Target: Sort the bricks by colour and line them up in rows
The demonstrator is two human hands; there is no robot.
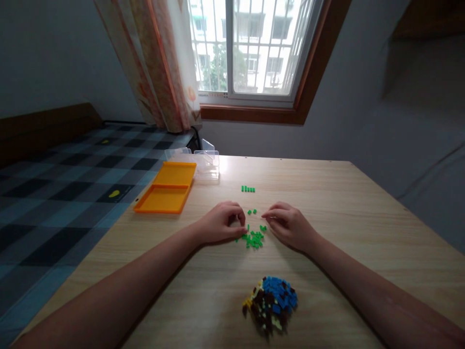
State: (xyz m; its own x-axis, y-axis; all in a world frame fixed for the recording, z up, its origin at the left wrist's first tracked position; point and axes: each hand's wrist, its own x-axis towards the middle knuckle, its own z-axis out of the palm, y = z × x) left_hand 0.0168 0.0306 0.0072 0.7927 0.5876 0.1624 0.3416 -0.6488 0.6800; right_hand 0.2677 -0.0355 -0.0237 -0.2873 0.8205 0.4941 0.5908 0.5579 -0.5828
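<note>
My left hand (220, 222) rests on the wooden table (363, 228) with its fingers curled in a pinch beside a small heap of tiny green bricks (254, 238). My right hand (288, 224) lies just right of the heap, fingertips pressed together and pointing left. What either pinch holds is too small to make out. Two loose green bricks (252, 212) lie between the hands. A short row of joined green bricks (248, 189) sits farther back.
A pile of blue, brown and yellow bricks (271, 300) lies near the front edge. An orange tray (167, 193) and a clear plastic box (203, 162) stand at the back left. A checkered bed (72, 189) borders the table's left side.
</note>
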